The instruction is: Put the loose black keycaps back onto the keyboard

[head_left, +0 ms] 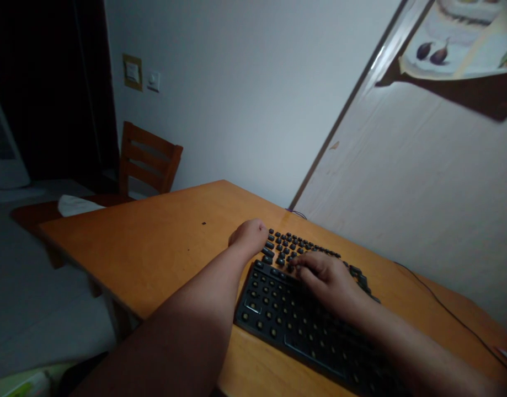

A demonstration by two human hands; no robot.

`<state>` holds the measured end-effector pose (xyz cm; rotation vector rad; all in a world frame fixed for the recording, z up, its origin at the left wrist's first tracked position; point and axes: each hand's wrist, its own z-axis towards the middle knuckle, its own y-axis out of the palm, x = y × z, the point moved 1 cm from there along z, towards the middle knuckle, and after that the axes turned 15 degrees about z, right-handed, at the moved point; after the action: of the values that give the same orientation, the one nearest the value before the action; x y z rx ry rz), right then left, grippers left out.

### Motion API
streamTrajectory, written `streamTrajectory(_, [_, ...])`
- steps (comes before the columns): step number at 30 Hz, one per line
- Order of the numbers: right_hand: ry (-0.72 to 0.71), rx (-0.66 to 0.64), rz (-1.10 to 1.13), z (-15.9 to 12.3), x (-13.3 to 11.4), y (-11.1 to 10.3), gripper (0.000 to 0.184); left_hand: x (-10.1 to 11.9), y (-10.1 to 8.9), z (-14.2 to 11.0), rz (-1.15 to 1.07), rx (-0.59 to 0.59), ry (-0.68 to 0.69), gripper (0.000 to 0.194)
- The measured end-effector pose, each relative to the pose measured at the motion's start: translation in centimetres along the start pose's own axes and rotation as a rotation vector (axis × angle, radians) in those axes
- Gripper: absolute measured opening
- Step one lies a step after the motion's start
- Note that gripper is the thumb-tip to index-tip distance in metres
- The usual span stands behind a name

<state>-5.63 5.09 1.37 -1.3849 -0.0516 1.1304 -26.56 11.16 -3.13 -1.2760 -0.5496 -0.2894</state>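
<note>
A black keyboard (273, 300) with its keycaps off lies slantwise on the wooden table, its bare switch posts showing. Behind it, loose black keycaps (294, 242) are laid out in rows on the tabletop. My right hand (330, 281) reaches over the keyboard's back edge, thumb and fingertips drawn together at a keycap (290, 267) in the nearest row. My left hand (249, 238) rests at the left end of the keycap rows, fingers curled in; whatever is inside them is hidden. My right forearm covers part of the keyboard.
The wooden table (154, 242) meets the wall at the back. A small dark bit (203, 223) lies left of my left hand. A cable (435, 300) runs along the right side. A wooden chair (149, 160) stands beyond the table's left end, with white cloth-like material (77, 205) nearby.
</note>
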Motion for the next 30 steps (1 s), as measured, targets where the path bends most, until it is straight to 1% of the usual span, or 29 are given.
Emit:
streamTrajectory(3, [0.128, 0.101, 0.026, 2.8, 2.9, -1.3, 0.021, -0.2, 0.3, 0.2, 0.002, 0.009, 0.021, 0.024])
streamTrajectory(5, [0.185, 0.130, -0.091, 5.1, 5.1, -2.3, 0.019, -0.3, 0.5, 0.4, -0.003, 0.021, 0.031, 0.024])
streamTrajectory(6, [0.215, 0.130, -0.172, 6.1, 6.1, -2.7, 0.019, -0.4, 0.5, 0.5, -0.002, 0.025, 0.030, 0.023])
streamTrajectory(7, [0.236, 0.135, -0.195, 7.1, 7.0, -3.1, 0.018, -0.5, 0.6, 0.5, -0.001, 0.028, 0.028, 0.023])
streamTrajectory(10, [0.279, 0.121, -0.226, 9.4, 9.2, -3.7, 0.016, -0.7, 0.8, 0.6, -0.003, 0.042, 0.031, 0.022])
streamTrajectory(13, [0.309, 0.089, -0.238, 11.0, 10.9, -3.9, 0.020, -0.9, 1.2, 0.8, -0.024, 0.064, 0.054, 0.023])
streamTrajectory(17, [0.329, 0.047, -0.243, 12.5, 12.6, -3.6, 0.022, -1.1, 1.5, 0.8, -0.052, 0.074, 0.058, 0.024])
streamTrajectory(21, [0.338, -0.004, -0.218, 13.6, 13.8, -3.2, 0.021, -1.1, 1.3, 0.7, -0.057, 0.054, 0.045, 0.022])
streamTrajectory(30, [0.331, -0.078, -0.174, 14.4, 14.7, -2.7, 0.018, -0.8, 0.9, 0.6, -0.037, 0.051, 0.033, 0.022])
